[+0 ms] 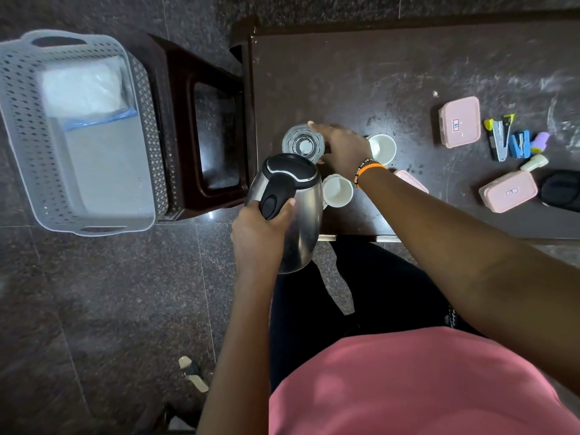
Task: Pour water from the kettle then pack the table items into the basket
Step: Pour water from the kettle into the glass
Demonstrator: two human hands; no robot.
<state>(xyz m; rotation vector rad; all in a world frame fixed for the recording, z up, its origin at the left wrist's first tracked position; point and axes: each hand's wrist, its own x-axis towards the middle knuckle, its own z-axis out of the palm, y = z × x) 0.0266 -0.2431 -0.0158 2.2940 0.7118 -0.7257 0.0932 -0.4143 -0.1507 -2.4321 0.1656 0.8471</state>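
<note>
Dark speckled stone floor runs under everything, and a scuffed dark brown surface (408, 73) stands at the right with a low dark stool (201, 136) beside its left end. On that stool's far side sits the pale grey perforated basket (18, 120), with what looks like a clear plastic bag (84, 89) already lying in it.

The person stands at the near edge of the surface. Their left hand (257, 233) is clamped round the black handle of the steel kettle (298, 211), which is tipped forward with its spout toward a clear glass (303, 144). Their right hand (342, 146) is closed round the side of that glass, steadying it. I cannot see a stream of water, so I judge the pouring step to be in hand, either just starting or just ending. Packing has not begun for the things on the surface.

The next move, I judge, calls for keeping the spout above the rim, then setting the kettle down upright before anything goes to the basket, which is well apart to the left.

Counted: one kettle, one glass, two white cups (381, 149) near the glass, three pink lidded boxes (459, 120), one partly hidden behind the right forearm, two staplers (499, 139), a black pouch (561, 189), and two small pastel items I cannot identify.
</note>
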